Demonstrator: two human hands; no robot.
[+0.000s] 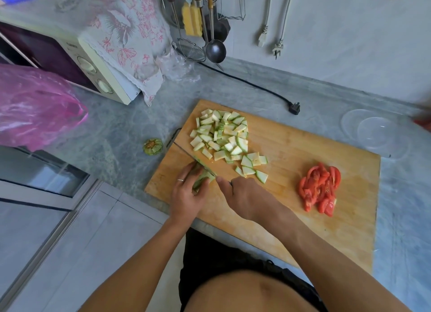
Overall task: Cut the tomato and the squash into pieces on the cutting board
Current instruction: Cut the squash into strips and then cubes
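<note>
A wooden cutting board (pixel 291 153) lies on the grey counter. A heap of cut squash pieces (pixel 224 136) covers its far left part, and red tomato slices (pixel 320 188) lie at its right. My left hand (pixel 186 195) holds a small remaining strip of squash (pixel 202 179) down on the board's near left. My right hand (pixel 245 195) grips the handle of a knife (pixel 193 157), whose blade runs to the upper left across that strip.
A cut-off squash stem end (pixel 152 146) sits on the counter left of the board. A pink plastic bag (pixel 35 108) and a microwave (pixel 77 62) stand at the left. A clear plastic dish (pixel 375 133) lies right of the board, a black plug (pixel 294 108) behind it.
</note>
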